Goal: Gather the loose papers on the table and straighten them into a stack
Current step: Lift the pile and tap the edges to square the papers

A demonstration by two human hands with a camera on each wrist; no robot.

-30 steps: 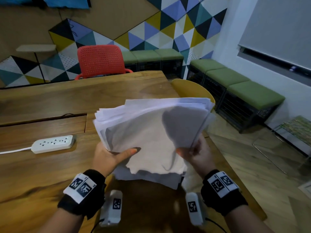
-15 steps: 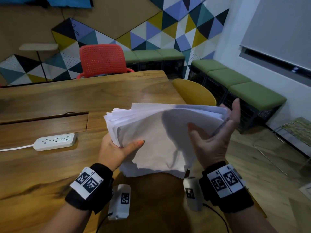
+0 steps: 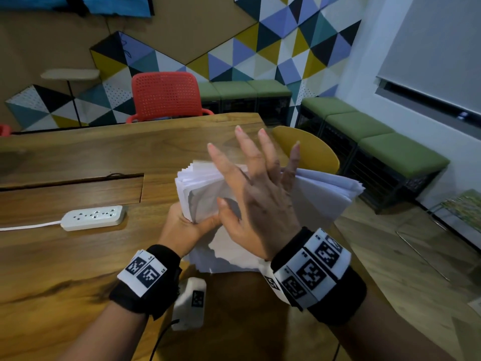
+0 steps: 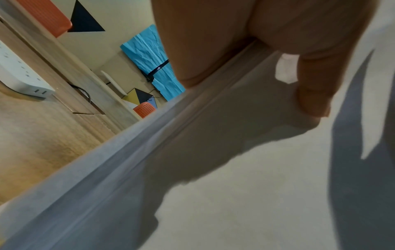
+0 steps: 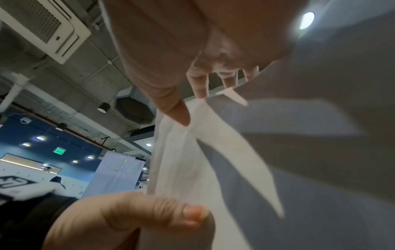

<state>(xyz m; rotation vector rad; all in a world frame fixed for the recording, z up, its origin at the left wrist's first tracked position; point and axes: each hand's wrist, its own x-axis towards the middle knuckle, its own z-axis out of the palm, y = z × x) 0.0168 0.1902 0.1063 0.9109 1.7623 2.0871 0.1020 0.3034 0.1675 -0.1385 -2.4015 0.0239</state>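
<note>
A thick bundle of white papers (image 3: 322,194) is held up on edge above the wooden table (image 3: 78,157), its sheets fanned unevenly at the top left. My left hand (image 3: 187,225) grips the bundle's lower left side, thumb on the front sheet. My right hand (image 3: 255,183) lies over the front of the papers with fingers straight and spread, pointing up and away. In the left wrist view the thumb (image 4: 312,88) presses on the papers (image 4: 256,186). The right wrist view shows the papers (image 5: 213,160) beside my spread fingers (image 5: 198,84).
A white power strip (image 3: 92,217) with its cord lies on the table to the left. A red chair (image 3: 166,96) stands at the far side and a yellow chair (image 3: 309,149) at the right edge. Green benches (image 3: 374,142) line the walls.
My right hand let go of the bundle's right edge, opened, and swung across to the front of the papers. The left hand kept its grip and the bundle shifted slightly right.
</note>
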